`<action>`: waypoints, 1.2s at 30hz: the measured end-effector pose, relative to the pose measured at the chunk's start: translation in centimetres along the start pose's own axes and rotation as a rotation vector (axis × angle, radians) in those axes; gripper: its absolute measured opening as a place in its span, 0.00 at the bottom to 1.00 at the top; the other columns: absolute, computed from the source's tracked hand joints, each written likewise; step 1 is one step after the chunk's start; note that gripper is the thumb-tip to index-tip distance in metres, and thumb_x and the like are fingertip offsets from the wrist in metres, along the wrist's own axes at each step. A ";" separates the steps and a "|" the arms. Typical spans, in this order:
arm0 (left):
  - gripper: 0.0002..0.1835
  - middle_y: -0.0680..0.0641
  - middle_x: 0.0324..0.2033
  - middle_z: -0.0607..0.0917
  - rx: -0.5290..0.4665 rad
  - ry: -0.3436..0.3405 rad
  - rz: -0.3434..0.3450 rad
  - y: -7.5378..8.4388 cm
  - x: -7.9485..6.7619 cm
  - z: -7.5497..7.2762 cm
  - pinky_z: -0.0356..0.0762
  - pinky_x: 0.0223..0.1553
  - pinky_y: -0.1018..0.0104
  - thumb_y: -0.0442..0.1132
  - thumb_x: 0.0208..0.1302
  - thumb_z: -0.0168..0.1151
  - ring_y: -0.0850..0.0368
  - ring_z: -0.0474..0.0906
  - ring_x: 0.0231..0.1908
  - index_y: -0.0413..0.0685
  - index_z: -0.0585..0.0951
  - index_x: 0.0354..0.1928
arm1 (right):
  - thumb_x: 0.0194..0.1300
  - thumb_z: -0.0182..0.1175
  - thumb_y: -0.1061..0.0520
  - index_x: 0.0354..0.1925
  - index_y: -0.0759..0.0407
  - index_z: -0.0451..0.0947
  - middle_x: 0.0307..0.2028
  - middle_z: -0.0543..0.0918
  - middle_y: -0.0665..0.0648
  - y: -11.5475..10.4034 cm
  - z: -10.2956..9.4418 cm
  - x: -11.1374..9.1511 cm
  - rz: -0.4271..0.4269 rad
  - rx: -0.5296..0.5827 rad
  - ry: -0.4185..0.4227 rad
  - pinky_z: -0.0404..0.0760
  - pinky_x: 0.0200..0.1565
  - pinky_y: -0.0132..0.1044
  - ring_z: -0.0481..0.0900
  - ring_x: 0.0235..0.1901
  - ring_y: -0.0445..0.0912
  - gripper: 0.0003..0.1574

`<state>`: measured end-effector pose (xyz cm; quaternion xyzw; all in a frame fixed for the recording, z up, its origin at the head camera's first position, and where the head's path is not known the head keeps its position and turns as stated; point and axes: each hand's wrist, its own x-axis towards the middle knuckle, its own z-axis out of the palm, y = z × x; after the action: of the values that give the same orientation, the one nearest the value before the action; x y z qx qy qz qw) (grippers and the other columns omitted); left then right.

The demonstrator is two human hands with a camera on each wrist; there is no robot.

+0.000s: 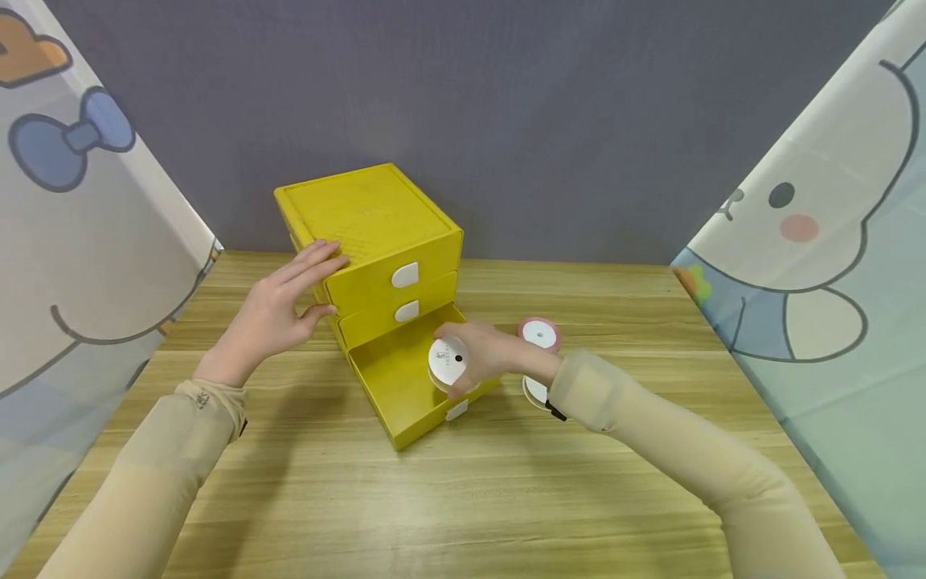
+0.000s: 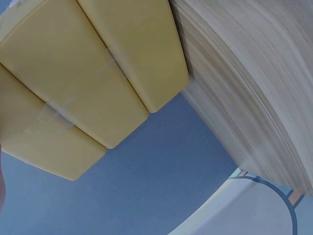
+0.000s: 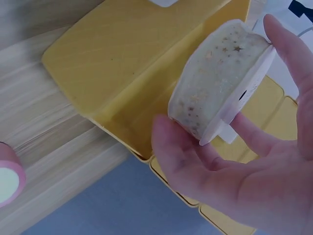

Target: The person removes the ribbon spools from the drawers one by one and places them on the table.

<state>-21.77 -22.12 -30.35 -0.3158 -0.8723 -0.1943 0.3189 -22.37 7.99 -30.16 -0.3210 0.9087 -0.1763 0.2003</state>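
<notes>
A yellow three-drawer box stands on the table, its bottom drawer pulled out. My right hand grips a white ribbon spool above that drawer. In the right wrist view the spool carries sheer pale ribbon with small gold stars, held at its edge between thumb and fingers. My left hand rests on the box's front left top edge, fingers extended over the top and thumb at the side. The left wrist view mostly shows the box's yellow side; only a sliver of that hand appears there.
Right of the drawer lie a spool with pink ribbon and another white spool, partly hidden by my right forearm. A small black piece sits by the sleeve. A grey wall rises behind the wooden table.
</notes>
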 end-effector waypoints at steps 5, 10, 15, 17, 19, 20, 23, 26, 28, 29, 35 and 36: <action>0.40 0.42 0.66 0.73 0.003 -0.009 -0.004 0.0 0.0 0.0 0.71 0.64 0.50 0.24 0.43 0.73 0.48 0.65 0.69 0.45 0.74 0.64 | 0.43 0.78 0.51 0.67 0.57 0.65 0.63 0.73 0.57 0.4 -0.3 -1.2 0.025 -0.004 0.014 0.70 0.64 0.51 0.68 0.62 0.56 0.54; 0.40 0.42 0.66 0.73 0.008 -0.013 -0.007 0.1 -0.1 -0.1 0.73 0.59 0.46 0.24 0.43 0.73 0.49 0.65 0.69 0.45 0.74 0.63 | 0.43 0.77 0.51 0.67 0.58 0.65 0.66 0.71 0.59 1.3 -0.4 -2.6 0.017 0.002 0.050 0.68 0.67 0.54 0.66 0.65 0.58 0.55; 0.40 0.42 0.66 0.73 0.009 -0.006 -0.003 0.1 0.0 -0.1 0.73 0.60 0.47 0.24 0.43 0.73 0.49 0.65 0.69 0.46 0.74 0.63 | 0.43 0.77 0.50 0.66 0.60 0.65 0.65 0.71 0.62 2.5 0.0 -3.9 -0.011 0.041 0.077 0.72 0.64 0.54 0.68 0.63 0.58 0.54; 0.40 0.42 0.65 0.73 0.009 -0.004 -0.002 0.1 0.1 -0.1 0.73 0.60 0.47 0.24 0.43 0.73 0.49 0.65 0.69 0.46 0.74 0.63 | 0.43 0.77 0.50 0.65 0.60 0.66 0.62 0.74 0.62 2.9 0.2 -4.5 -0.015 0.051 0.089 0.75 0.59 0.50 0.71 0.58 0.56 0.54; 0.40 0.42 0.66 0.73 0.009 -0.005 0.000 0.1 0.1 -0.1 0.73 0.61 0.47 0.24 0.43 0.73 0.49 0.65 0.69 0.45 0.74 0.63 | 0.42 0.77 0.50 0.65 0.60 0.67 0.59 0.76 0.62 3.3 0.4 -5.1 -0.016 0.059 0.109 0.77 0.54 0.47 0.73 0.53 0.55 0.53; 0.40 0.42 0.66 0.73 0.010 -0.006 0.000 0.1 0.1 -0.1 0.72 0.61 0.48 0.24 0.43 0.73 0.49 0.65 0.69 0.46 0.74 0.63 | 0.41 0.77 0.50 0.64 0.60 0.67 0.57 0.77 0.62 3.4 0.5 -5.4 -0.011 0.067 0.116 0.77 0.51 0.44 0.73 0.51 0.53 0.53; 0.40 0.43 0.66 0.72 0.012 -0.010 0.000 0.1 0.1 -0.1 0.72 0.62 0.49 0.24 0.43 0.73 0.49 0.64 0.70 0.46 0.73 0.64 | 0.40 0.77 0.52 0.64 0.62 0.67 0.56 0.78 0.62 3.9 0.5 -6.4 -0.006 0.086 0.139 0.76 0.49 0.43 0.73 0.48 0.53 0.53; 0.40 0.43 0.66 0.72 0.010 -0.009 -0.004 0.1 0.0 -0.1 0.71 0.64 0.51 0.24 0.43 0.73 0.49 0.64 0.70 0.46 0.73 0.64 | 0.39 0.78 0.54 0.63 0.64 0.68 0.56 0.77 0.63 4.5 0.6 -7.0 -0.020 0.092 0.157 0.75 0.50 0.43 0.73 0.48 0.53 0.53; 0.40 0.42 0.66 0.72 0.010 -0.006 -0.005 0.1 -0.1 -0.2 0.70 0.65 0.52 0.24 0.43 0.73 0.49 0.64 0.70 0.46 0.74 0.63 | 0.39 0.78 0.54 0.62 0.66 0.68 0.55 0.78 0.64 5.0 0.8 -7.4 -0.039 0.085 0.169 0.75 0.50 0.43 0.73 0.48 0.52 0.53; 0.40 0.42 0.66 0.73 0.008 -0.006 -0.006 0.1 -0.1 -0.1 0.70 0.66 0.53 0.24 0.43 0.73 0.49 0.64 0.70 0.46 0.74 0.63 | 0.39 0.78 0.54 0.62 0.67 0.68 0.54 0.78 0.64 5.3 0.9 -7.7 -0.039 0.086 0.171 0.75 0.49 0.42 0.73 0.47 0.52 0.52; 0.40 0.43 0.66 0.73 0.006 -0.008 -0.001 0.1 0.0 -0.1 0.69 0.67 0.55 0.24 0.43 0.73 0.49 0.64 0.70 0.46 0.74 0.64 | 0.37 0.79 0.54 0.60 0.65 0.70 0.55 0.75 0.68 6.5 1.6 -9.1 -0.050 0.099 0.188 0.75 0.48 0.41 0.72 0.48 0.54 0.52; 0.40 0.43 0.66 0.73 0.007 -0.008 -0.001 0.1 0.0 -0.1 0.69 0.67 0.55 0.24 0.43 0.73 0.49 0.64 0.70 0.46 0.74 0.64 | 0.37 0.79 0.54 0.60 0.66 0.70 0.56 0.75 0.68 6.6 1.7 -9.3 -0.059 0.099 0.195 0.75 0.50 0.43 0.72 0.50 0.56 0.52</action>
<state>-21.68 -22.14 -30.27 -0.3151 -0.8744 -0.1904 0.3162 -18.32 18.62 -32.27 -0.3190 0.9042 -0.2570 0.1213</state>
